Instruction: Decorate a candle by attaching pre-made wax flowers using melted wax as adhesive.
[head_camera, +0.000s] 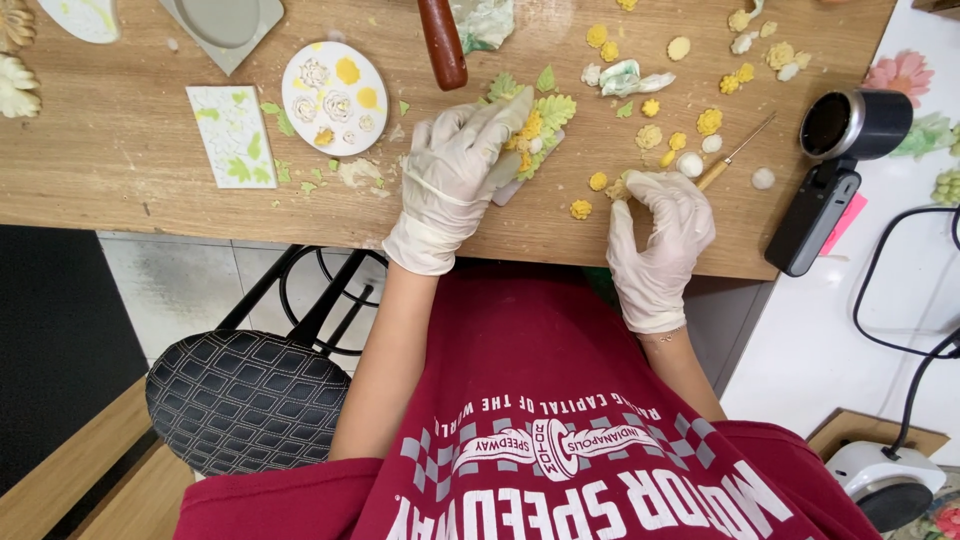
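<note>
Nearest to us is our red shirt (560, 420), and beside it on the left stands a black stool (245, 400) with a quilted seat. Just above, our two gloved hands rest at the near edge of the wooden table (120, 150).

Our right hand (660, 235) has its fingers curled together, and the fingertips pinch a small yellow piece (618, 187) of soft paste against the table, probably to shape it. We judge that a thin stick tool (735, 155) lies just beyond this hand to be within reach.

Our left hand (455, 175) lies flat, with fingers pressed together, over a small slab with green leaves and yellow flowers (540, 125); it seems to steady the piece (the thumb is hidden from us).

Farther on, many little yellow and white flowers (700, 125) are scattered over the wood. To the left lie a round white mould (334, 98) and a rectangular white mould (232, 135), with green crumbs near them. A brown rolling pin (442, 42) points in from the far edge.

At the right, a black camera (835, 165) leans on a white surface (810, 340) with black cables. The floor below is of pale tiles.
</note>
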